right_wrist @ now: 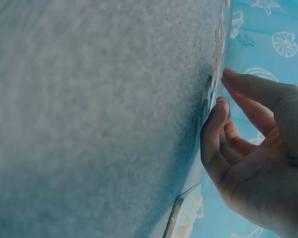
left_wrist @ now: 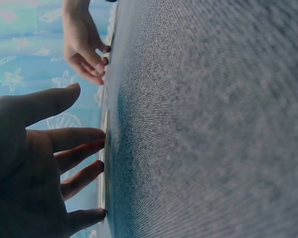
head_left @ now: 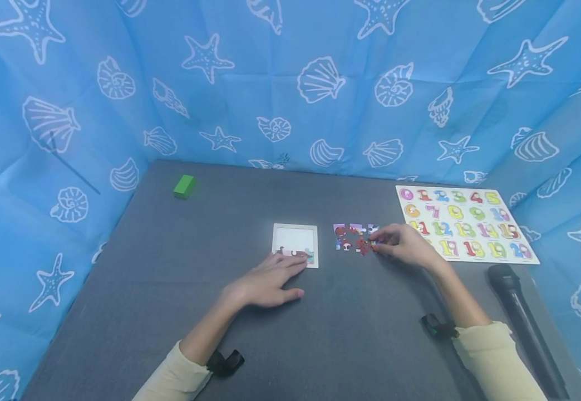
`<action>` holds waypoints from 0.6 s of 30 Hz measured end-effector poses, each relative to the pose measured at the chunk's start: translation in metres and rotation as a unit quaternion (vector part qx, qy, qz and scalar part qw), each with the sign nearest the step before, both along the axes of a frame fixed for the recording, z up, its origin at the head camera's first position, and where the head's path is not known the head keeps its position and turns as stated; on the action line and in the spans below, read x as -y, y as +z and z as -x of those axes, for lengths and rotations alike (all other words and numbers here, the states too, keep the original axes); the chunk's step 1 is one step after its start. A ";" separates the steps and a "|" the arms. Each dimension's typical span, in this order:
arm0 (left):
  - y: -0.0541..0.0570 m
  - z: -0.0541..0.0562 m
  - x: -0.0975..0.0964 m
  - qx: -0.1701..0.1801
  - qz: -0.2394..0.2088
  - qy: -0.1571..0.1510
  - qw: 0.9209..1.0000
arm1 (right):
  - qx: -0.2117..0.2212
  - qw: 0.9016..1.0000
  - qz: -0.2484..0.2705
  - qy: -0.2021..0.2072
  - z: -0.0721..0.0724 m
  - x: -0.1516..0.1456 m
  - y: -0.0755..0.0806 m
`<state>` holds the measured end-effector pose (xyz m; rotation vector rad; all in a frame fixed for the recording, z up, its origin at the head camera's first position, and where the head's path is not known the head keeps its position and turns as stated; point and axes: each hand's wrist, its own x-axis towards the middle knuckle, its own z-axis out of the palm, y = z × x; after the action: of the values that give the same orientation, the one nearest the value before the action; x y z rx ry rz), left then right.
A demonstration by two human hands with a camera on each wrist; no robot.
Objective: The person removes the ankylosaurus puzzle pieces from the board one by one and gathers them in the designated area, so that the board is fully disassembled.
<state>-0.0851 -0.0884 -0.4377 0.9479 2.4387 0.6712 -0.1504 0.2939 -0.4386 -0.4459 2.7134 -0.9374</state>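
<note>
A square white puzzle frame (head_left: 276, 234) lies mid-table with a few pieces fitted along its lower edge. My left hand (head_left: 269, 280) rests on its near edge, fingers straight and thumb spread; the left wrist view also shows the fingertips of the left hand (left_wrist: 49, 163) at the frame's thin edge. Right of the frame lie several loose jigsaw pieces (head_left: 341, 229), red, purple and white. At their right side my right hand (head_left: 407, 245) pinches a small puzzle piece (head_left: 374, 243) between thumb and fingertips. From the right wrist, the right hand (right_wrist: 258, 144) shows bent fingers low over the table.
A cream number board (head_left: 463, 223) with coloured digits lies at the right, partly under my right hand. A black microphone (head_left: 526, 326) lies along the right edge. Back left stands a green block (head_left: 184, 186). A blue seashell-print curtain (head_left: 270, 83) encloses the grey table.
</note>
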 end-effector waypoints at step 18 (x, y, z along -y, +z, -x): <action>0.007 -0.001 0.005 0.039 -0.004 0.011 0.999 | 0.043 0.991 0.128 0.012 0.005 0.057 0.009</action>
<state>-0.0844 -0.0930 -0.4310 0.8826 2.3832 0.7138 -0.1556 0.2366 -0.4299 -0.4717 2.5136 -1.2752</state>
